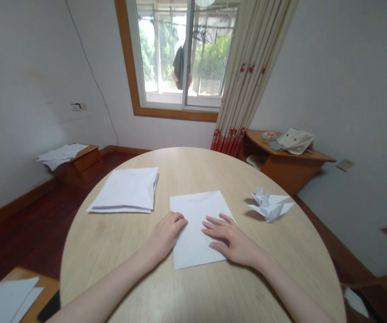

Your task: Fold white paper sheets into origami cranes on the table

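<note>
A white sheet of paper point(196, 240) lies on the round wooden table, in front of me. At its left edge, my left hand point(167, 233) has its fingers curled together over the border, gripping it. My right hand point(229, 237) rests flat on the right part of the sheet, fingers spread. To the right, folded paper cranes point(270, 207) sit close together, overlapping so that I cannot tell them fully apart. A stack of white paper point(126, 188) lies at the left, its right side slightly lifted and uneven.
The round table point(193, 296) has a curved edge on all visible sides. A low cabinet point(87, 165) with papers stands at the far left, and a corner shelf point(291, 157) holding a cloth bag point(296, 140) at the right. More paper point(8, 298) lies at lower left.
</note>
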`<action>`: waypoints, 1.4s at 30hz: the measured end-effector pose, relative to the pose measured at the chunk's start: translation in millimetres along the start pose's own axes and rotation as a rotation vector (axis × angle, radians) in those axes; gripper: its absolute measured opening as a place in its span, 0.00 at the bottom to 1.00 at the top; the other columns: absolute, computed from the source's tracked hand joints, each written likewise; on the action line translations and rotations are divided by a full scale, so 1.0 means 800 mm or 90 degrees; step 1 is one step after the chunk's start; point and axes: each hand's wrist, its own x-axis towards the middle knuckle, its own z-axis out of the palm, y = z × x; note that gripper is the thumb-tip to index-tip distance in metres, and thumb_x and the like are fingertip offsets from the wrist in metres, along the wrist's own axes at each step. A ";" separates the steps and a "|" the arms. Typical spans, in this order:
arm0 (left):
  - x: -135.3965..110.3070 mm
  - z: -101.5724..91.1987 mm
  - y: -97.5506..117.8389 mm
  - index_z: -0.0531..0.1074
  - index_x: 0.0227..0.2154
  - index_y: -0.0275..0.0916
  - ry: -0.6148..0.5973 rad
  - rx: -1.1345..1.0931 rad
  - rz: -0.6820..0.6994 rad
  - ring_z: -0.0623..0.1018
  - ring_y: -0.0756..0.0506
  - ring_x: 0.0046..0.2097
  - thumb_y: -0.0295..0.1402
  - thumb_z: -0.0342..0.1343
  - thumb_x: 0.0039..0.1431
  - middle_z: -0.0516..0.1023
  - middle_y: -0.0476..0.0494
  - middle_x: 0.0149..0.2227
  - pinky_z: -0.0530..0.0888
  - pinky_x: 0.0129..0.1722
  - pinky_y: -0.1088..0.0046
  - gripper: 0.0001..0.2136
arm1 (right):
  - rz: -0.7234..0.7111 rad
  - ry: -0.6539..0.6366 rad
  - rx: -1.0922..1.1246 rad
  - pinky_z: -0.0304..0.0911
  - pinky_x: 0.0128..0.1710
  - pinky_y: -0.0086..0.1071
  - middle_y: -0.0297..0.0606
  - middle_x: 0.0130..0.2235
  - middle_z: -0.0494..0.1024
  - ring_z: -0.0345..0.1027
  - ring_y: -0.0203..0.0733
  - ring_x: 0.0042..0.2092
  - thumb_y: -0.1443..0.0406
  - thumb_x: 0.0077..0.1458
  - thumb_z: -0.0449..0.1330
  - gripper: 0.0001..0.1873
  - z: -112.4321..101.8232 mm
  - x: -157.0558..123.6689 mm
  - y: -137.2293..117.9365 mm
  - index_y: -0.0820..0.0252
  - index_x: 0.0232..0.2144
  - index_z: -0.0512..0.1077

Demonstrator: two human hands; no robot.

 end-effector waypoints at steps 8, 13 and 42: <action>-0.001 -0.007 0.017 0.72 0.44 0.38 -0.018 0.023 -0.018 0.75 0.42 0.45 0.26 0.48 0.62 0.76 0.41 0.43 0.74 0.43 0.65 0.11 | 0.001 -0.043 0.020 0.40 0.64 0.52 0.40 0.63 0.60 0.48 0.48 0.65 0.56 0.61 0.54 0.23 -0.002 0.000 0.001 0.50 0.57 0.64; -0.004 -0.005 0.023 0.70 0.47 0.39 -0.057 -0.034 -0.014 0.76 0.43 0.49 0.29 0.48 0.63 0.75 0.42 0.49 0.74 0.47 0.66 0.12 | 0.018 -0.060 0.008 0.34 0.65 0.52 0.38 0.65 0.53 0.40 0.48 0.67 0.52 0.60 0.54 0.28 0.003 0.000 0.003 0.47 0.61 0.58; 0.003 -0.011 0.019 0.69 0.40 0.39 -0.135 -0.035 0.090 0.69 0.40 0.58 0.33 0.48 0.66 0.75 0.42 0.50 0.61 0.58 0.50 0.07 | 0.020 -0.098 0.014 0.30 0.64 0.55 0.39 0.66 0.50 0.38 0.49 0.67 0.53 0.53 0.62 0.35 -0.004 -0.003 -0.001 0.46 0.61 0.56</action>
